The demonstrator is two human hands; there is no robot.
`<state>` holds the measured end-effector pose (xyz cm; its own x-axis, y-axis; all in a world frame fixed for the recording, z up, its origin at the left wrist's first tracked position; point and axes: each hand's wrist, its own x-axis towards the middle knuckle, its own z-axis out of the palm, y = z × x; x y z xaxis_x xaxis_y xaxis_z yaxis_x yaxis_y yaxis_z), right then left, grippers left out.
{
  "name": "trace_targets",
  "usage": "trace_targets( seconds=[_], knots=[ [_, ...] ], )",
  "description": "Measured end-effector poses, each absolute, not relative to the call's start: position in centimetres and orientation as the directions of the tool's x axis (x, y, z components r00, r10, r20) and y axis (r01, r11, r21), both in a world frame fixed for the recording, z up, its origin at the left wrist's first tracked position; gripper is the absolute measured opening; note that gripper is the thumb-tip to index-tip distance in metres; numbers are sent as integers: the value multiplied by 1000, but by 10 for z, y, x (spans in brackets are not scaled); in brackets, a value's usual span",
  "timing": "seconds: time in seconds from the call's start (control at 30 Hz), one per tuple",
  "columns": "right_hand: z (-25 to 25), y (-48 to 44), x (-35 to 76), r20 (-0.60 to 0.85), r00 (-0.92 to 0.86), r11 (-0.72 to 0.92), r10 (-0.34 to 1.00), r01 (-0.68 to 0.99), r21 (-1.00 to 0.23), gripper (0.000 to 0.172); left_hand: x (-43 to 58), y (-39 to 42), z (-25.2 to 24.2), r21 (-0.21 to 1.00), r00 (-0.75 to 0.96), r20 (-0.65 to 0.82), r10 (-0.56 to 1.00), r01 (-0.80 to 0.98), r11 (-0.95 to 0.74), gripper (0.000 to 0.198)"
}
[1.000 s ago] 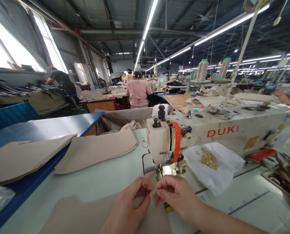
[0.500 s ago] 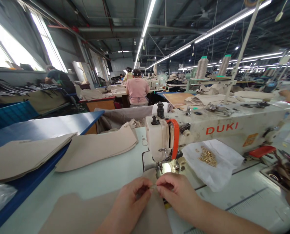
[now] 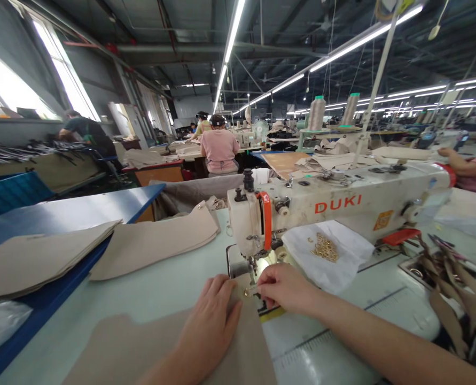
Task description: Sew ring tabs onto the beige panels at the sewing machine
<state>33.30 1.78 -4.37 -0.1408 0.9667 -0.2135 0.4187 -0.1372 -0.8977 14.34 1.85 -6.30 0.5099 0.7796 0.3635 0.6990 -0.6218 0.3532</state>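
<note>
A beige fabric panel lies on the sewing machine bed, its far edge close to the needle area. My left hand rests flat on this panel, fingers stretched towards the machine. My right hand pinches a short beige strap tab just in front of the presser foot. On the tab's left end sits a small gold ring, over the panel near my left fingertips. The sewing machine stands directly beyond both hands; its needle is hard to make out.
Gold rings lie on a white cloth beside the machine. Beige panels are stacked left, with another pile on the blue table. A tray with straps stands right. A co-worker's arm shows behind the machine.
Both hands were pinching together at the small ring piece. My left hand has let go and flattened onto the panel; the right hand holds the tab nearer the needle. The view has turned right.
</note>
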Motion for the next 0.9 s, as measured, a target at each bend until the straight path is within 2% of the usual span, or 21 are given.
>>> trace_targets(
  seconds=[0.23,0.47,0.6,0.8,0.9],
  knots=[
    [-43,36,319,-351,-218,-226,910,449,-865,22,146,13,-55,369,529,333,780,688,-624,18],
    [-27,37,316,-430,-216,-285,877,485,-826,25,143,19,-36,384,567,216,795,699,-603,17],
    [-22,36,316,-443,-206,-298,873,493,-817,25,147,16,-42,359,590,289,754,664,-656,17],
    [-26,40,317,-456,-228,-305,860,487,-818,23,158,17,-55,175,662,411,627,618,-767,29],
    [-32,44,318,-419,-229,-282,879,460,-842,21,162,19,-56,156,637,447,628,635,-756,26]
  ],
)
